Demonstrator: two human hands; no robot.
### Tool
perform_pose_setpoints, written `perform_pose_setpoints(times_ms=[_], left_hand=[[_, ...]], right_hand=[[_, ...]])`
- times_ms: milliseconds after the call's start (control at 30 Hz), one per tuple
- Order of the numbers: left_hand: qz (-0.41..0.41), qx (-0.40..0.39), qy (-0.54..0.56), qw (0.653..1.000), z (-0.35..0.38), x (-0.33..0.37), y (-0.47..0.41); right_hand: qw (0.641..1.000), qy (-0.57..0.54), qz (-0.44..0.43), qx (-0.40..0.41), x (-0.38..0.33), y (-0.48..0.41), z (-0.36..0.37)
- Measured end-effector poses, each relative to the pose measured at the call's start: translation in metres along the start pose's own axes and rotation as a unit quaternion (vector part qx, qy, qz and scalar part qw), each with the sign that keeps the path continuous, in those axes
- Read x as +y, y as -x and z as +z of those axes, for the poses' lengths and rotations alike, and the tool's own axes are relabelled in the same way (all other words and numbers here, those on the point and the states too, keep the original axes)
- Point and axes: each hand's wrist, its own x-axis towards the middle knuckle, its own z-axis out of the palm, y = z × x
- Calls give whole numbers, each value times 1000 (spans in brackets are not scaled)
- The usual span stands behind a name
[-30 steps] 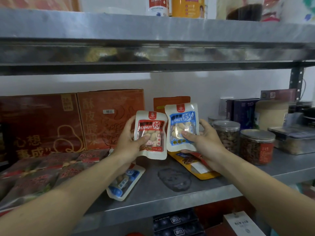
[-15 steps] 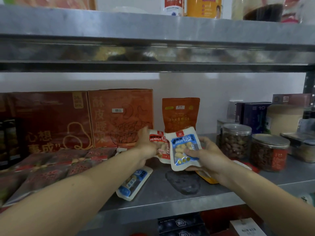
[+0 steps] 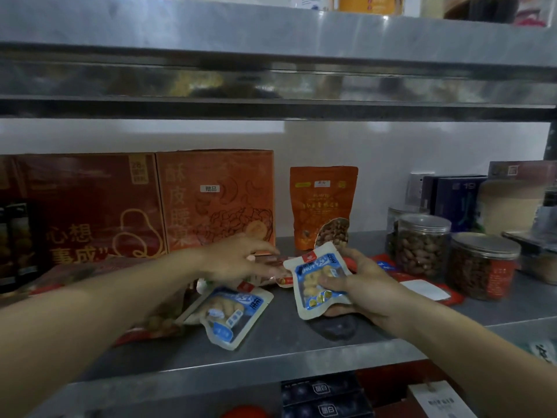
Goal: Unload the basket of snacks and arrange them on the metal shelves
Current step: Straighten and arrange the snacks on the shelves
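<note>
My right hand (image 3: 367,285) grips a blue-and-white peanut packet (image 3: 313,282), tilted just above the middle metal shelf (image 3: 289,354). My left hand (image 3: 238,260) hovers with fingers spread and loosely bent over a red peanut packet (image 3: 278,277). That red packet lies flat on the shelf, mostly hidden by the hand and the blue packet. A second blue packet (image 3: 233,315) lies flat near the shelf's front edge. The basket is out of view.
Two red-orange boxes (image 3: 211,200) stand at the back left, with an orange pouch (image 3: 322,203) upright behind my hands. Nut jars (image 3: 422,244) and dark boxes fill the right. A flat red packet (image 3: 428,289) lies by my right wrist. The upper shelf (image 3: 271,70) hangs close overhead.
Both hands have dropped from chest height to the shelf surface. The red packet has gone from upright in my left hand to flat on the shelf, and the left fingers have spread.
</note>
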Motion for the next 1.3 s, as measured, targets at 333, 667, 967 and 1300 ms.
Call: perform_pose_setpoints(times_ms=[333, 667, 967, 1300], left_hand=[[0, -83, -122, 989, 32, -16, 50], [-78, -37, -71, 994, 44, -15, 52], [-55, 6, 2, 998, 15, -2, 40], [-57, -59, -68, 994, 28, -5, 17]], right_hand=[[940, 336, -52, -34, 3, 11, 27], [799, 584, -129, -58, 2, 9, 34], [827, 542, -144, -33, -7, -27, 31], [842, 514, -83, -144, -10, -53, 40]])
